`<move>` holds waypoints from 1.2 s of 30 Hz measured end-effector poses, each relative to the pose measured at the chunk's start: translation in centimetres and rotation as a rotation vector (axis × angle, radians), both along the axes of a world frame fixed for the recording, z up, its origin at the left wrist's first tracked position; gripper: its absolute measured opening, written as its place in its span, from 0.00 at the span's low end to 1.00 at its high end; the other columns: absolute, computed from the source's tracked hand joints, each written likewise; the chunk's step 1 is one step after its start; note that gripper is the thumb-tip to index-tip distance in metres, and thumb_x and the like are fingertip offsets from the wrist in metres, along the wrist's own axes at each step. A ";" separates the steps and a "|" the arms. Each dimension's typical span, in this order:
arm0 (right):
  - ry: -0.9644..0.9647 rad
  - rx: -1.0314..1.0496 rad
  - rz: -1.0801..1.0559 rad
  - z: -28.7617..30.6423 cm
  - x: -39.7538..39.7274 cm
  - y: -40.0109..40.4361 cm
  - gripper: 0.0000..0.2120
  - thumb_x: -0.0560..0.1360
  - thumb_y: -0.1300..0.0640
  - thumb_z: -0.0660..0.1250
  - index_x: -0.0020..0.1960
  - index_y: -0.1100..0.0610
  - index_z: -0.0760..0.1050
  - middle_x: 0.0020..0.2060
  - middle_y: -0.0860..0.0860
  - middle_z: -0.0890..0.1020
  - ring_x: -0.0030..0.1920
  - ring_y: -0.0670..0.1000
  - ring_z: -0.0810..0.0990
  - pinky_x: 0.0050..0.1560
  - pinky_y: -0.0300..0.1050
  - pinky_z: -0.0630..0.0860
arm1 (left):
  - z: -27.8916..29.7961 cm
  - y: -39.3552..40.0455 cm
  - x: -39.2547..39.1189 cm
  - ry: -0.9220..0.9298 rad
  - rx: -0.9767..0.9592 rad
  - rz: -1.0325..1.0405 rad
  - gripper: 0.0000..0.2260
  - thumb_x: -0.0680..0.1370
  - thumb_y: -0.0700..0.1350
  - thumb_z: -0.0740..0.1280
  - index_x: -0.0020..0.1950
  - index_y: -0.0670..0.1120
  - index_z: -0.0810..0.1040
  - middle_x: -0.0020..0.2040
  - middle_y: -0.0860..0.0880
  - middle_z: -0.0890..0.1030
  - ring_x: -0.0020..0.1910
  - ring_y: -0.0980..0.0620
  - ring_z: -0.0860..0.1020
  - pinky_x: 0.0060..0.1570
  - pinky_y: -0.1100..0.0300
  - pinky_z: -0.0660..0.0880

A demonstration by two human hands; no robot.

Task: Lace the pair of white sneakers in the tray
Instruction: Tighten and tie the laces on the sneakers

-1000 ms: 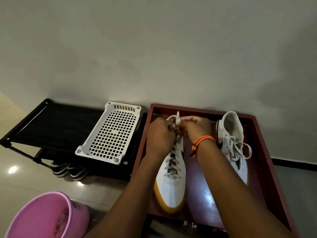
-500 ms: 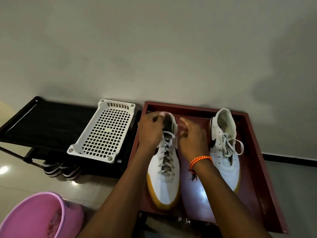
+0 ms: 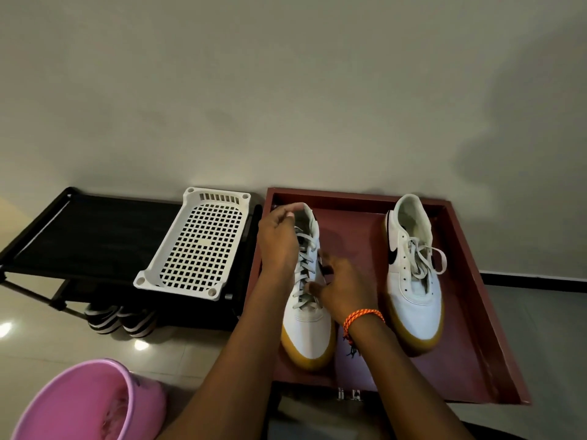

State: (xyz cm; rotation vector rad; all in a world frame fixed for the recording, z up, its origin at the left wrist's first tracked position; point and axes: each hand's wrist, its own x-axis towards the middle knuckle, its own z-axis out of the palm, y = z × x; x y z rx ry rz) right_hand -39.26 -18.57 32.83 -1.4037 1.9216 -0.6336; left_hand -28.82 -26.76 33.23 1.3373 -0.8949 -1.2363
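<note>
Two white sneakers with tan soles stand in a dark red tray. The left sneaker has grey laces crossed up its front. My left hand grips the tongue and collar at the top of this shoe. My right hand, with an orange cord on the wrist, pinches a lace crossing on the shoe's lower half. The right sneaker stands apart, its laces tied in a loose bow.
A white perforated plastic basket lies on a black shoe rack left of the tray. Striped shoes sit under the rack. A pink bucket stands at the lower left. A grey wall rises right behind the tray.
Both hands left the lace ends at the shoe's top. My left hand took hold of the tongue; my right hand slid down to the lower laces.
</note>
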 end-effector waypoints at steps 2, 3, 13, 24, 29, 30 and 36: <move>0.016 -0.004 0.013 0.2 1.0 -0.5 0.28 0.74 0.52 0.78 0.72 0.44 0.77 0.62 0.46 0.85 0.60 0.53 0.84 0.59 0.45 0.79 | 0.1 -0.4 0.1 0.018 0.005 0.037 0.19 0.84 0.36 0.60 0.52 0.50 0.89 0.54 0.50 0.88 0.57 0.49 0.86 0.60 0.48 0.83; 0.021 -0.006 0.015 0.4 1.5 -0.7 0.25 0.75 0.52 0.77 0.71 0.44 0.78 0.60 0.47 0.85 0.58 0.54 0.85 0.58 0.46 0.80 | 0.2 -0.6 -0.1 0.027 0.007 0.053 0.19 0.84 0.36 0.60 0.51 0.51 0.89 0.55 0.50 0.88 0.58 0.50 0.85 0.61 0.49 0.82; -0.114 -0.077 -0.068 0.6 -3.4 2.3 0.15 0.76 0.55 0.71 0.63 0.50 0.82 0.50 0.48 0.87 0.49 0.49 0.86 0.52 0.50 0.83 | 1.2 2.3 -6.0 -0.217 -0.210 -0.090 0.18 0.82 0.32 0.61 0.59 0.46 0.87 0.50 0.85 0.74 0.79 0.48 0.71 0.76 0.44 0.70; 0.054 -0.157 -0.324 1.8 -14.1 6.2 0.07 0.74 0.59 0.76 0.42 0.50 0.80 0.39 0.49 0.83 0.39 0.50 0.82 0.41 0.45 0.76 | 0.2 10.2 -8.9 -0.316 0.089 -0.473 0.11 0.84 0.42 0.66 0.61 0.53 0.86 0.51 0.57 0.86 0.46 0.60 0.81 0.51 0.59 0.77; 0.163 -0.019 -0.278 0.2 -16.9 4.9 0.28 0.70 0.54 0.81 0.65 0.53 0.71 0.58 0.54 0.77 0.58 0.57 0.78 0.55 0.52 0.78 | -1.0 9.2 -11.6 -0.331 0.056 -0.580 0.13 0.83 0.43 0.68 0.64 0.60 0.76 0.61 0.57 0.81 0.60 0.58 0.79 0.65 0.54 0.75; 0.156 0.020 -0.243 -0.1 -17.1 4.8 0.35 0.70 0.53 0.81 0.71 0.53 0.68 0.63 0.55 0.77 0.61 0.58 0.77 0.58 0.52 0.77 | -1.4 8.9 -11.9 -0.316 0.051 -0.576 0.17 0.82 0.45 0.68 0.63 0.66 0.75 0.64 0.57 0.80 0.64 0.57 0.79 0.68 0.52 0.75; 0.002 0.037 -0.152 -0.9 -17.1 4.0 0.40 0.71 0.56 0.80 0.77 0.47 0.65 0.66 0.49 0.81 0.61 0.54 0.81 0.55 0.48 0.77 | -4.7 6.9 -13.3 -0.275 -0.014 -0.625 0.26 0.75 0.54 0.70 0.72 0.60 0.72 0.69 0.58 0.81 0.69 0.57 0.79 0.71 0.44 0.76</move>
